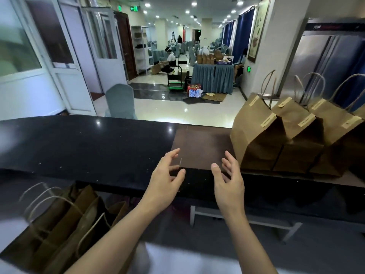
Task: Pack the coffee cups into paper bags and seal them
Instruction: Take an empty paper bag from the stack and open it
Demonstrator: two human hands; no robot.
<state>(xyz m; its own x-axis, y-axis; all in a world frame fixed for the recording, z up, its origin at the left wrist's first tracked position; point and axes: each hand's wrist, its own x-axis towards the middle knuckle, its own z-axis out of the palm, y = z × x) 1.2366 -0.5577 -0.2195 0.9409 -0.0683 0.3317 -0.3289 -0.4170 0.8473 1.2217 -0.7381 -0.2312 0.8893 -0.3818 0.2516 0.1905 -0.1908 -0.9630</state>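
Note:
Three brown paper bags stand sealed with pale stickers on the right of the black counter [79,147]: the nearest sealed bag [254,135], a second sealed bag [298,139] and a third sealed bag [339,135]. My left hand [167,173] and my right hand [229,178] hover side by side over the counter's near edge, fingers loosely spread, holding nothing. The right hand is just left of the nearest sealed bag, not touching it. Open empty paper bags [65,224] with twine handles stand low at the lower left. No coffee cup is visible.
A brown panel [201,147] is set into the counter between my hands and the sealed bags. A covered chair [120,101] stands beyond the counter. Farther off are a draped table [213,76] with bags and a seated person [169,60].

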